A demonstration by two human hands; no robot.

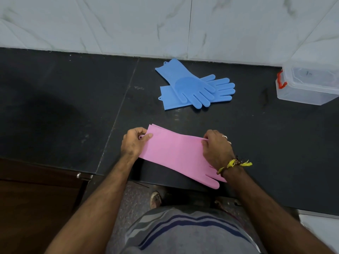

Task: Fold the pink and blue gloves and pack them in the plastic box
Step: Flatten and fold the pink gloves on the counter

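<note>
Pink gloves aligned for folding, near edge of the dark counter.

The pink gloves (176,153) lie stacked and flat, fingers toward 5 o'clock. The left hand (134,143) pinches the cuff corner; the right hand (216,149) pinches the far edge near the palm. For a clean fold, square both layers, then carry the cuff over the fingers without letting them slip. The blue gloves (192,87) wait crossed at 12 o'clock; the plastic box (308,85) stands at 2 o'clock.
</note>
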